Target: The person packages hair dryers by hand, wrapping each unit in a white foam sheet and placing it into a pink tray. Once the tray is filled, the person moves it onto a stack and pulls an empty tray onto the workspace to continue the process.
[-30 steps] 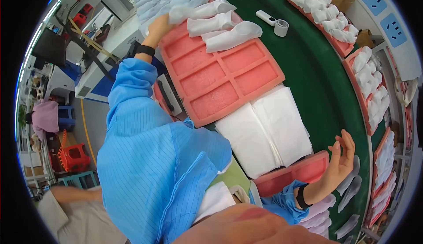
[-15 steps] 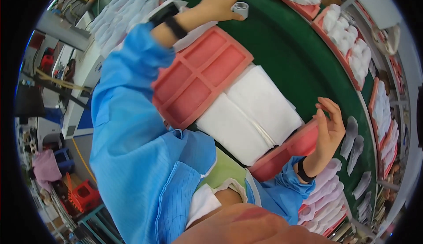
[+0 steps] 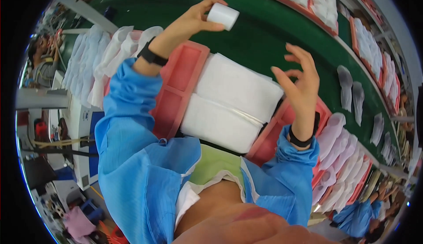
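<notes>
My left hand (image 3: 198,18), raised over the green table, grips a small white roll (image 3: 224,16) between thumb and fingers. The roll is held tilted, clear of the tabletop. My right hand (image 3: 303,78) hangs over the far right corner of the white sheets, fingers apart, with nothing in it. Directly in front of me lie two neat stacks of thin white sheets (image 3: 220,122), side by side. To their left is a pink tray (image 3: 185,83) with compartments, partly covered by my left sleeve. Another pink tray (image 3: 282,116) sits to the right, under my right forearm.
Pale socks (image 3: 90,61) lie in rows at the left, and pink and white socks (image 3: 337,149) at the right. Several grey socks (image 3: 346,85) rest on the green table (image 3: 257,28). Trays of white socks (image 3: 324,1) line the far edge. Other people (image 3: 361,215) work nearby.
My left hand has lifted the white roll off the table and brought it nearer. My right hand has moved inward and away from me. The whole view has turned.
</notes>
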### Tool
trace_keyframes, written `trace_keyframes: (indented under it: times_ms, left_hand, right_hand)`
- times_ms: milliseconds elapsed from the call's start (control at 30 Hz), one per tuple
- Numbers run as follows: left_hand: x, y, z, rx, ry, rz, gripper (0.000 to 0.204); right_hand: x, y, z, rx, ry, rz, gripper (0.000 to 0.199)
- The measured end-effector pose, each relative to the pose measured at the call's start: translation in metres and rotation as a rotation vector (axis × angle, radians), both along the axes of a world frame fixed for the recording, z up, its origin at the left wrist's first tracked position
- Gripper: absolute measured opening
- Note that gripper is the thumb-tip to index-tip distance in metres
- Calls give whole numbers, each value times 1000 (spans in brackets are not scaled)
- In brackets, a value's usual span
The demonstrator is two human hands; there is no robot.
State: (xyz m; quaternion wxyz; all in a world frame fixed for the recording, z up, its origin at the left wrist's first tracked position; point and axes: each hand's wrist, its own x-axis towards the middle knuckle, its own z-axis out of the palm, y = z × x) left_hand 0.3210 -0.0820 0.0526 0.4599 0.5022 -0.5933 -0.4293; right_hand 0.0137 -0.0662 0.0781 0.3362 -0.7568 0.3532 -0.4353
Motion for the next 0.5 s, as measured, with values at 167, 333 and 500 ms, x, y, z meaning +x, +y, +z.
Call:
trace_keyframes:
  times_ms: [167,333,500]
  left_hand:
    - [-100,46,10,-185,69,-127,62]
    - [-145,53,-2,-287,287,104,57]
    - [-148,55,-44,-278,-306,119,49]
  right_hand:
    - [24,10,-5,-442,193,-182,61]
    - [0,-8,-9,-360,283,-205,57]
    - [-40,-27,-1,-142,6,-281,48]
